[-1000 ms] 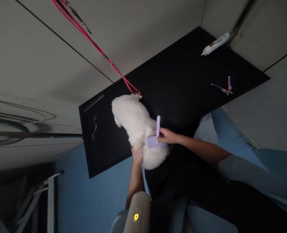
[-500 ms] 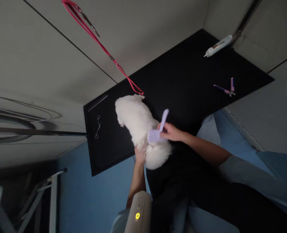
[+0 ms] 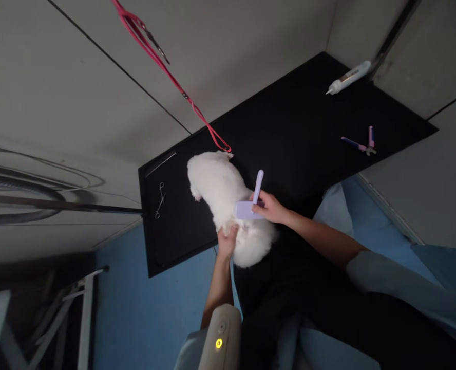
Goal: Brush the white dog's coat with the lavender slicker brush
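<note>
A small white fluffy dog [image 3: 224, 198] stands on a black table [image 3: 297, 133], tied by a pink leash [image 3: 182, 92] that runs up to the top left. My right hand [image 3: 269, 207] grips a lilac slicker brush [image 3: 249, 205], whose head lies on the dog's back near the rump. My left hand [image 3: 227, 240] holds the dog's hindquarters from the near side, fingers sunk in the fur.
Metal forceps [image 3: 159, 199] and a thin metal comb [image 3: 160, 163] lie at the table's left end. Purple nail clippers [image 3: 361, 144] and a white tube [image 3: 349, 77] lie at the right end. A device with a yellow light [image 3: 220, 336] is on my left forearm.
The brush has slid up the dog's back away from the rump, and my left hand has shifted higher onto the hindquarters. The view has drifted slightly.
</note>
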The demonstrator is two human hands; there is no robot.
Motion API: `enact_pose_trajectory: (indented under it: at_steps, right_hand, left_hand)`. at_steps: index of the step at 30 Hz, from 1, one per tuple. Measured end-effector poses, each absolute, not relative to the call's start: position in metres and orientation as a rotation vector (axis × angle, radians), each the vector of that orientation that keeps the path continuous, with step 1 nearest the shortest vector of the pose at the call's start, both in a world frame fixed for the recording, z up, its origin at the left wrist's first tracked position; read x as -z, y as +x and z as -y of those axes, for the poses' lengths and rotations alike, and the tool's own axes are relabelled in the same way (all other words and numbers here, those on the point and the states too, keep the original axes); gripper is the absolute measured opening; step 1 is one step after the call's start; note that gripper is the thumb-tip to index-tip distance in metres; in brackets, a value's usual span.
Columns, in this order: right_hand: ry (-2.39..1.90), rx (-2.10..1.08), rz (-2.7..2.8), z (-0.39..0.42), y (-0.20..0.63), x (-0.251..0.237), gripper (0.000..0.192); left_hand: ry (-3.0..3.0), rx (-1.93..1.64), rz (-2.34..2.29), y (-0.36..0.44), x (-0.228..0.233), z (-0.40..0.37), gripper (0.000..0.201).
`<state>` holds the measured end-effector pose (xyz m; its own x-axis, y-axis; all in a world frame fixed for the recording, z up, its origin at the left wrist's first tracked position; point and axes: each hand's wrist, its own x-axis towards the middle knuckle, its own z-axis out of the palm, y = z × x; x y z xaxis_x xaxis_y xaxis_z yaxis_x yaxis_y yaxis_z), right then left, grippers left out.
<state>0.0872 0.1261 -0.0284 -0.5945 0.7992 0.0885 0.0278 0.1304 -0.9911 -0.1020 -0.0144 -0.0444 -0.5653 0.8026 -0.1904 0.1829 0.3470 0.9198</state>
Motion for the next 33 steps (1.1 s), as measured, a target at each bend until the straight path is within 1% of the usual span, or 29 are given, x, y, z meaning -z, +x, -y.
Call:
enact_pose_trajectory:
  at_steps: [2,4,7,8,12,16,17,20,21,23,25,29,33]
  right_hand:
    - [-0.698,-1.618,1.812,-0.127,0.087,0.029,0.028]
    - [-0.703,-1.673,1.808,-0.130,0.087,0.030,0.025]
    - [-0.869,-1.539,1.698,-0.136,0.088,0.029,0.024]
    - [-0.865,-1.521,1.703,-0.137,0.089,0.029,0.024]
    - [-0.718,-1.657,1.846,-0.140,0.090,0.027,0.023]
    - [-0.939,-1.483,1.589,-0.144,0.090,0.030,0.026]
    - [-0.908,-1.511,1.600,-0.145,0.090,0.031,0.027]
    - [-0.726,-1.731,1.756,-0.147,0.088,0.035,0.027]
    - [-0.746,-1.746,1.740,-0.148,0.087,0.036,0.026]
    - [-0.890,-1.642,1.600,-0.150,0.087,0.037,0.025]
    - [-0.927,-1.567,1.549,-0.151,0.087,0.037,0.025]
    - [-0.715,-1.699,1.838,-0.150,0.084,0.036,0.025]
    - [-0.942,-1.493,1.687,-0.154,0.079,0.033,0.023]
  left_hand:
    - [0.860,-1.225,-1.942,-0.102,0.044,0.014,0.048]
    - [0.867,-1.220,-1.944,-0.102,0.044,0.013,0.049]
    - [0.875,-1.227,-1.967,-0.102,0.045,0.013,0.049]
    - [0.877,-1.230,-1.962,-0.102,0.045,0.013,0.050]
    - [0.900,-1.214,-1.934,-0.103,0.045,0.013,0.050]
    - [0.898,-1.211,-1.945,-0.103,0.044,0.013,0.048]
    - [0.895,-1.216,-1.942,-0.103,0.043,0.012,0.048]
    - [0.881,-1.227,-1.929,-0.102,0.042,0.011,0.046]
    - [0.876,-1.230,-1.930,-0.102,0.042,0.010,0.046]
    - [0.868,-1.231,-1.940,-0.103,0.041,0.009,0.045]
    - [0.867,-1.224,-1.950,-0.103,0.041,0.009,0.043]
    - [0.856,-1.225,-1.927,-0.105,0.042,0.009,0.045]
    - [0.822,-1.223,-1.926,-0.105,0.043,0.010,0.044]
